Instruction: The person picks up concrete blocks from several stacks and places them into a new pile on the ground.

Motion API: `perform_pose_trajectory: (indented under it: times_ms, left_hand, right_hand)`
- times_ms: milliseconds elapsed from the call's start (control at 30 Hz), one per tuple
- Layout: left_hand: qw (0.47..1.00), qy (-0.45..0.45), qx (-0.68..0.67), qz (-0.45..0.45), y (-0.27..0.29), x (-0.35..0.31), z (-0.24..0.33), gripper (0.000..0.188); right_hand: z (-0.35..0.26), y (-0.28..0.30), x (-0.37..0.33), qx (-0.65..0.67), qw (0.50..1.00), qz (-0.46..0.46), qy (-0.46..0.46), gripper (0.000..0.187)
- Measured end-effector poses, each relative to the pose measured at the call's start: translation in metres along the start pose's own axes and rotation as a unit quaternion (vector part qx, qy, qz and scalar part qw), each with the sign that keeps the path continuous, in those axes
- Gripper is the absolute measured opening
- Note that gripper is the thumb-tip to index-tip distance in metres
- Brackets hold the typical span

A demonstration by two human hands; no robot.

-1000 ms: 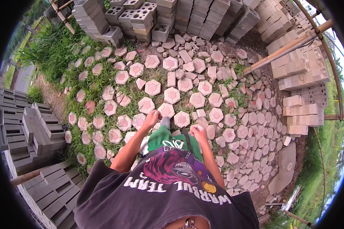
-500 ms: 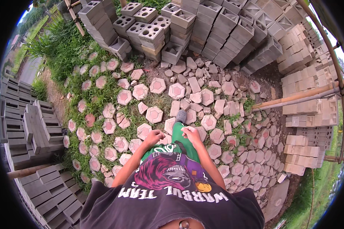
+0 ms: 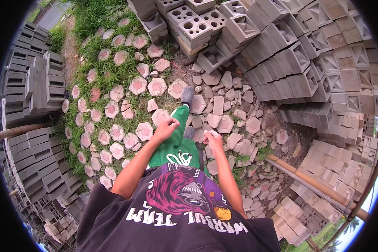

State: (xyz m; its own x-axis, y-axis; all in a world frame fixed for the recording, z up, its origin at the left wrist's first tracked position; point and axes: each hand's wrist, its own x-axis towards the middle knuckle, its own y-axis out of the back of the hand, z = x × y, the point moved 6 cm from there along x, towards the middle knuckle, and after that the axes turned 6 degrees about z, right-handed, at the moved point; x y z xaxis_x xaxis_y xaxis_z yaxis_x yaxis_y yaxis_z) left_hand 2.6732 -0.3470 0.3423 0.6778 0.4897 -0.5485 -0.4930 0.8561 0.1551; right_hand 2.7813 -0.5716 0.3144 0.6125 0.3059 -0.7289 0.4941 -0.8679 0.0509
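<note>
My left hand hangs in front of my green shorts, its fingers curled into a loose fist with nothing visible in it. Nearest to it is my left thigh. My right hand is held out to the right of my legs, also curled closed, and no object shows in it. Below the hands, one foot in a grey clog is set forward on hexagonal paving stones. The other clog is partly hidden behind my leg.
Hexagonal pavers and broken stones make uneven footing amid grass. Stacked grey blocks with holes stand ahead, and taller block stacks at right. More blocks line the left. A bamboo pole slants at right.
I have stepped forward, one foot now further ahead, and my view has turned. The block stacks ahead are closer and lie more to the right. Both hands stay curled.
</note>
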Motion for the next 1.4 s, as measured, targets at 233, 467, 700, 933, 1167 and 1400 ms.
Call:
perform_pose_trajectory:
  times_ms: [233,467,700,933,1167,1400]
  left_hand:
    - [0.998,0.028,-0.024,-0.047,-0.077,0.114,0.042,0.014]
    - [0.997,0.044,-0.059,-0.03,-0.103,0.219,0.123,0.018]
    - [0.976,0.144,-0.162,0.029,-0.125,0.281,0.11,0.02]
    - [0.923,0.274,-0.241,0.121,-0.169,0.337,0.055,0.026]
    - [0.823,0.392,-0.357,0.205,-0.222,0.431,0.018,0.037]
    - [0.878,0.319,-0.26,0.246,-0.232,0.663,-0.113,0.093]
  right_hand:
    - [-0.066,0.03,0.09,-0.078,0.996,0.009,-0.038,0.016]
    - [-0.166,0.064,0.161,-0.179,0.982,-0.001,-0.065,0.015]
    - [-0.222,0.084,0.263,-0.224,0.969,-0.008,-0.1,0.019]
    - [-0.248,0.087,0.392,-0.317,0.932,-0.088,-0.154,0.02]
    - [-0.198,0.108,0.542,-0.374,0.897,-0.151,-0.179,0.021]
    - [-0.096,0.113,0.724,-0.284,0.921,-0.06,-0.26,0.057]
